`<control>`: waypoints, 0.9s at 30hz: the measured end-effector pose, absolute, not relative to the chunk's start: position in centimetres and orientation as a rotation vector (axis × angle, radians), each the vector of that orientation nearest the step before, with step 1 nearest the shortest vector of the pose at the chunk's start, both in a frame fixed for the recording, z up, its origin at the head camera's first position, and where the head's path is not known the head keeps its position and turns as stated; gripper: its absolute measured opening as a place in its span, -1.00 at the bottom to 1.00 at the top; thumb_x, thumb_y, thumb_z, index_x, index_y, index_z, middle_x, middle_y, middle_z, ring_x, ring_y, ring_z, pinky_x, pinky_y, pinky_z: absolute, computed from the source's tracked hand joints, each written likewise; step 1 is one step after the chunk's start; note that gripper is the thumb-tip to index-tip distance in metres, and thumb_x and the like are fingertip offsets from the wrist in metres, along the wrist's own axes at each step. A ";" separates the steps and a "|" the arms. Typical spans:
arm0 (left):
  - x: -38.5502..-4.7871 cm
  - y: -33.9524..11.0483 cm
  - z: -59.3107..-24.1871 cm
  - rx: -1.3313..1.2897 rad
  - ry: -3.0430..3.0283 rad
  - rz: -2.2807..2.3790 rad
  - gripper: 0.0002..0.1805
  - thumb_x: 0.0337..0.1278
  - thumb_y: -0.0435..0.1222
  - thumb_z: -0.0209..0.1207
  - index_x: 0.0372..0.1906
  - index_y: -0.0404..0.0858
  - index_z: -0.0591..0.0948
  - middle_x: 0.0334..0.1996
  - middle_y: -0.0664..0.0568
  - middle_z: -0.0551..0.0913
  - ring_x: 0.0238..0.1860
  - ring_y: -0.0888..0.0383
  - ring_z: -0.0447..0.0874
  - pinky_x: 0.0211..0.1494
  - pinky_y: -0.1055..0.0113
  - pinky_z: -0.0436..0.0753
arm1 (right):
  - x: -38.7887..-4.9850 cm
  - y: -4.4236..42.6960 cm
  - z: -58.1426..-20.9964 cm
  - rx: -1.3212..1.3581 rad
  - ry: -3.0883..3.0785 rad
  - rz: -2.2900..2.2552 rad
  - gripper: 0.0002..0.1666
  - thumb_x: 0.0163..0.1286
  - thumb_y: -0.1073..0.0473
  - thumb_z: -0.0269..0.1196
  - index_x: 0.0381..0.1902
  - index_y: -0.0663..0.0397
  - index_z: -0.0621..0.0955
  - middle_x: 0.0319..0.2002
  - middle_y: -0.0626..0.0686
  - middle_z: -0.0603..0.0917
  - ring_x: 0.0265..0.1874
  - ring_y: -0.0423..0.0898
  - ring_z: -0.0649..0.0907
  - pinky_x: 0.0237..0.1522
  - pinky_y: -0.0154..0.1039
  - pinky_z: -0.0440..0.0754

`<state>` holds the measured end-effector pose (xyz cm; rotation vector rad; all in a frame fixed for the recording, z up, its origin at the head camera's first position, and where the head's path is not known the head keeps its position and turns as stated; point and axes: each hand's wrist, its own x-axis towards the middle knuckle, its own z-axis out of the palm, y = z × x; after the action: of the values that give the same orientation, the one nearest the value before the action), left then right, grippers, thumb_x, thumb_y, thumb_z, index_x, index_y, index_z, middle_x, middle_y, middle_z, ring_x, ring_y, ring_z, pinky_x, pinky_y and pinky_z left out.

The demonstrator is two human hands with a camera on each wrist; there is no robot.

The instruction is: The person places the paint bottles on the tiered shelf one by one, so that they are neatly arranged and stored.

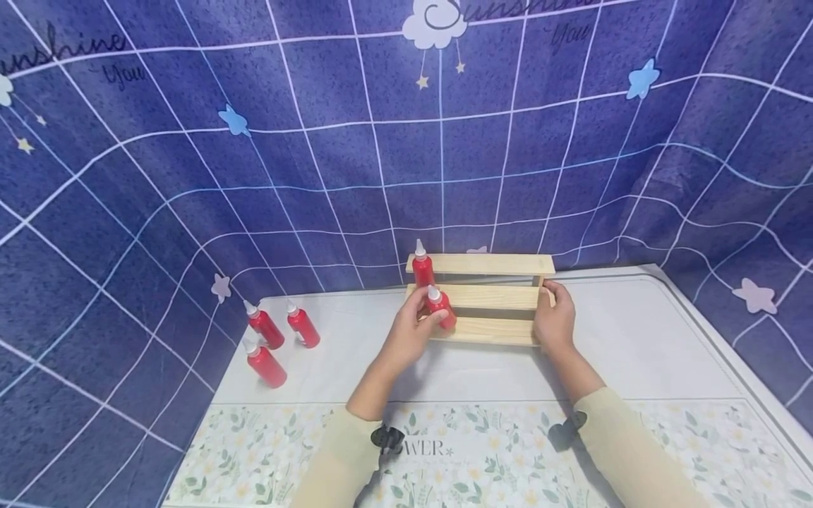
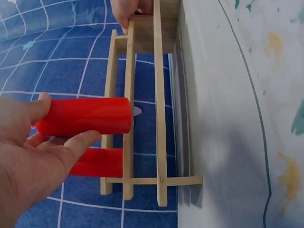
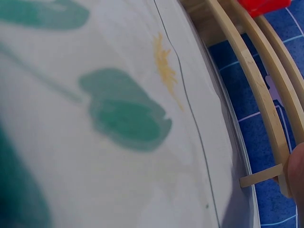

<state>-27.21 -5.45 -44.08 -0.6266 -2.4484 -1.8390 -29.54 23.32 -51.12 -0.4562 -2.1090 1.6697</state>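
From here, with the left hand [image 1: 409,335] curled round a white-tipped red cylindrical bottle [image 1: 447,318] at the nine o'clock side of the slatted pale-wood rack [image 1: 492,329], I'd guide its base clear of the wood, steadying with the right hand [image 1: 557,319] gripping three o'clock

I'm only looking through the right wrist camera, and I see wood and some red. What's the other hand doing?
Observer: The left hand grips a red bottle with a white tip.
Operator: Ooh! Is it all by itself?
Observer: No, a second bottle is behind it, at the left end of the wooden rack.
Operator: Are there any more?
Observer: Yes, three other bottles stand on the table, left of the rack.
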 end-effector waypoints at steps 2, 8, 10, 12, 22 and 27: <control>-27.2 -5.3 -44.1 -0.633 -2.426 -1.844 -0.39 0.39 -0.30 0.33 0.44 -0.35 0.45 0.29 -0.27 0.65 0.42 -0.20 0.61 0.48 -0.09 0.61 | -29.5 23.3 -51.2 -0.456 -2.116 1.669 -0.47 0.71 0.10 -0.09 0.47 0.23 0.42 0.51 0.29 0.45 0.63 0.22 0.31 0.72 0.14 0.18; -27.3 -4.6 -43.7 -0.636 -2.352 -1.899 -0.43 0.40 -0.36 0.30 0.44 -0.30 0.46 0.31 -0.27 0.61 0.45 -0.16 0.59 0.51 0.04 0.59 | -29.5 23.4 -51.1 -0.466 -2.113 1.673 -0.47 0.71 0.09 -0.09 0.46 0.22 0.43 0.51 0.29 0.46 0.63 0.21 0.32 0.71 0.14 0.19; -27.3 -4.3 -43.6 -0.637 -2.328 -1.925 -0.43 0.40 -0.39 0.28 0.44 -0.33 0.45 0.32 -0.29 0.59 0.46 -0.18 0.57 0.52 0.07 0.59 | -29.5 23.4 -51.1 -0.467 -2.113 1.675 -0.47 0.71 0.08 -0.09 0.46 0.22 0.43 0.50 0.29 0.47 0.62 0.21 0.34 0.70 0.13 0.21; -27.3 -4.0 -43.6 -0.632 -2.317 -1.938 -0.43 0.39 -0.41 0.28 0.44 -0.34 0.45 0.34 -0.29 0.58 0.47 -0.18 0.57 0.52 0.09 0.58 | -29.5 23.4 -51.2 -0.466 -2.111 1.677 -0.47 0.71 0.08 -0.09 0.46 0.22 0.43 0.50 0.29 0.47 0.61 0.21 0.34 0.70 0.13 0.22; -27.9 -3.2 -44.4 -0.609 -2.302 -1.959 -0.41 0.38 -0.35 0.31 0.44 -0.33 0.45 0.42 -0.27 0.57 0.52 -0.18 0.50 0.55 0.03 0.53 | -29.5 23.3 -51.3 -0.454 -2.091 1.664 -0.50 0.70 0.12 -0.07 0.43 0.24 0.46 0.50 0.29 0.47 0.64 0.21 0.30 0.73 0.14 0.14; -28.1 -2.6 -44.3 -0.615 -2.291 -1.953 -0.40 0.37 -0.37 0.31 0.43 -0.37 0.44 0.44 -0.27 0.55 0.53 -0.19 0.48 0.55 0.01 0.52 | -29.6 23.3 -51.3 -0.445 -2.069 1.666 -0.50 0.70 0.13 -0.06 0.43 0.25 0.46 0.50 0.29 0.48 0.64 0.20 0.30 0.73 0.13 0.15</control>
<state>-28.08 -2.58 -44.34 -0.6151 -2.2907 -1.9529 -29.61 23.32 -51.32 -0.4455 -2.0687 1.6655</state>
